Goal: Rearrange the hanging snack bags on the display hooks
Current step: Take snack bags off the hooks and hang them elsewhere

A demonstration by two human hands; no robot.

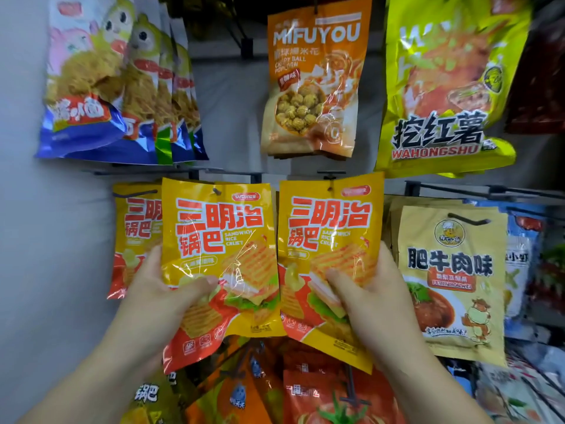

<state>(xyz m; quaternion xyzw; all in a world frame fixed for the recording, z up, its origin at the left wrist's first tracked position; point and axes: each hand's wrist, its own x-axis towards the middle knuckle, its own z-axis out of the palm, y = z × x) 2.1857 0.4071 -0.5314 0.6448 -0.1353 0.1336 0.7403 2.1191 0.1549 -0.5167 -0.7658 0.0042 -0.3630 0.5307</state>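
Note:
Two yellow-and-red sandwich rice crust bags hang side by side in the middle row. My left hand (165, 289) grips the left bag (220, 240) at its lower left edge, thumb on the front. My right hand (376, 292) grips the right bag (330, 237) at its lower right, thumb across the front. A third bag of the same kind (134, 228) hangs further left on its hook, partly behind the left bag. The hook holes of both held bags sit near black hooks (328, 175) at the top; whether they are threaded on is unclear.
Above hang blue noodle snack bags (91, 87), an orange popcorn bag (315, 84) and a yellow sweet-potato bag (443, 87). To the right hangs a tan beef-flavour bag (449, 280). Orange and red bags (305, 393) hang below. A grey wall (46, 240) is at the left.

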